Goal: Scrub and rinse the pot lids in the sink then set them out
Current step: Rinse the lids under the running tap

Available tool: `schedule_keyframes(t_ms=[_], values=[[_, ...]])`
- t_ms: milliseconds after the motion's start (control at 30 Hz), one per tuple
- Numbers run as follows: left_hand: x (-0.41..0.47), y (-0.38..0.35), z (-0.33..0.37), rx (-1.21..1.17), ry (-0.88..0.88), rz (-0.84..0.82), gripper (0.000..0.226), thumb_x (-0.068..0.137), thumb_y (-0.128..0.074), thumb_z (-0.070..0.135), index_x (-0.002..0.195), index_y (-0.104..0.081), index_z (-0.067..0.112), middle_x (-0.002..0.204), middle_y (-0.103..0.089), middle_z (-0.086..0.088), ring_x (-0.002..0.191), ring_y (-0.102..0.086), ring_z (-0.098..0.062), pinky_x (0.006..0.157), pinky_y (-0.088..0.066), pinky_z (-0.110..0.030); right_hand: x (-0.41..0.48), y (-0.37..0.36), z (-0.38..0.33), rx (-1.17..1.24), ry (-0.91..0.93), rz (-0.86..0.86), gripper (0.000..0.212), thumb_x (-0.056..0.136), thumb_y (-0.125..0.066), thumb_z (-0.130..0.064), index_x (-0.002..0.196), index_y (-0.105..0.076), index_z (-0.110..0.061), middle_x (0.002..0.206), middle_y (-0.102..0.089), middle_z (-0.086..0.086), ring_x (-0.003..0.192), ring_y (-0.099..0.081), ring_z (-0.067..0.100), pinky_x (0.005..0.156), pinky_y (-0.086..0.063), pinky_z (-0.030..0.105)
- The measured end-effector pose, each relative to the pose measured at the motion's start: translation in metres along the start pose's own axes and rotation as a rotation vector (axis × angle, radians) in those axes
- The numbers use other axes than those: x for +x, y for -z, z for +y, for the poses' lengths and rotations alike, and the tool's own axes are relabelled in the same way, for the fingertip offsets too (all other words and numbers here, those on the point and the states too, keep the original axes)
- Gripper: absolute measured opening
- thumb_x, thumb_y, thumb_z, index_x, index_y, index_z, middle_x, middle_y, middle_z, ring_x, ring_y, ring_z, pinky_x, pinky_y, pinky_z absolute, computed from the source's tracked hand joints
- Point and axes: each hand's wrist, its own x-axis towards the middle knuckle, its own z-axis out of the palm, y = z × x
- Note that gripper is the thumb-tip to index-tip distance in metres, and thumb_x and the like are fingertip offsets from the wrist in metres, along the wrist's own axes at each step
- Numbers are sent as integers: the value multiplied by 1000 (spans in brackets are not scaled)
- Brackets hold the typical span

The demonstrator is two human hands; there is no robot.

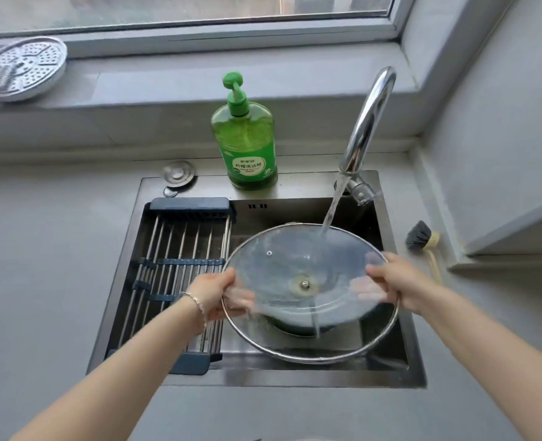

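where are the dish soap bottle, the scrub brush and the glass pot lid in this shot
dish soap bottle [245, 144]: head view, green body above the label
scrub brush [418, 238]: head view, dark bristle head
glass pot lid [279, 265]: head view, glass pane left of the centre screw

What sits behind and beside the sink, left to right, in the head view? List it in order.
Perforated steamer tray → round metal cap → green soap bottle → faucet → brush. The glass lid overlaps several, so it is left out.
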Motion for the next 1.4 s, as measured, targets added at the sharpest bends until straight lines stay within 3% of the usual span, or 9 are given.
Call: schedule_keyframes(t_ms=[267, 400, 533, 633, 733, 800, 967, 1233, 1400], values=[[-49, 15, 48, 240, -409, -14, 16, 93, -49, 7, 107, -56, 4, 81, -69, -22, 58, -69, -25, 43, -56, -34, 22, -50, 44, 159, 51, 70, 12, 96, -49, -15, 106, -46, -11, 68, -53, 7, 49, -58, 14, 45, -48, 19], [-66, 12, 62, 188, -494, 57, 16, 93, -47, 1, 108, -55, 2, 76, -68, -25, 50, -66, -26, 38, -54, -35, 2, -70, 31, -483, 303, 160, 62, 91, -53, -35, 142, -27, -9, 122, -46, 9, 114, -48, 24, 100, -39, 37], [-81, -8, 75, 191, -507, 140, 18, 91, -43, -6, 89, -52, 8, 68, -62, -26, 39, -61, -21, 37, -53, -37, -62, -90, 12, -834, 601, -387, 85, 80, -46, -68, 148, -19, -23, 153, -16, -3, 141, -12, 9, 116, -11, 30], [-86, -26, 80, 228, -542, 167, 19, 89, -44, -6, 79, -51, 8, 70, -62, -28, 42, -61, -25, 37, -53, -34, -75, -100, 21, -1022, 887, -293, 84, 77, -52, -60, 146, -29, -17, 149, -34, 3, 137, -32, 12, 110, -34, 35], [-87, -43, 87, 202, -610, 167, 9, 90, -50, 2, 83, -54, 6, 74, -64, -26, 49, -63, -27, 42, -55, -35, -60, -92, 24, -803, 1224, 100, 35, 81, -59, -16, 112, -65, -2, 93, -73, 5, 83, -69, 10, 70, -55, 24], [-79, -53, 84, 179, -696, 127, 11, 95, -48, 15, 86, -55, 17, 77, -67, -19, 55, -67, -22, 47, -57, -33, -60, -78, 9, -534, 1117, 136, 17, 86, -60, -11, 99, -70, -8, 69, -67, -13, 64, -62, -4, 63, -45, 5], [-27, -76, 25, 723, -633, 99, 34, 91, -54, 33, 120, -53, 15, 103, -60, 4, 96, -59, -16, 86, -48, -30, -55, -46, -14, 58, 610, 52, 15, 88, -59, -1, 85, -62, -15, 71, -71, 8, 63, -70, 22, 57, -58, 27], [-3, -80, -9, 651, -517, 163, 19, 85, -64, 30, 78, -51, 18, 76, -55, 2, 67, -49, -10, 70, -48, -25, -52, -32, -7, 307, 435, 72, 8, 90, -53, 0, 91, -59, -6, 65, -70, 13, 56, -69, 24, 49, -57, 29], [-6, -78, -8, 532, -692, 255, 20, 86, -63, 23, 70, -54, 15, 79, -62, -2, 72, -57, -14, 66, -48, -26, -51, -33, -8, 353, 437, 81, 8, 91, -53, -1, 90, -59, -6, 64, -70, 13, 55, -68, 23, 50, -57, 30]])
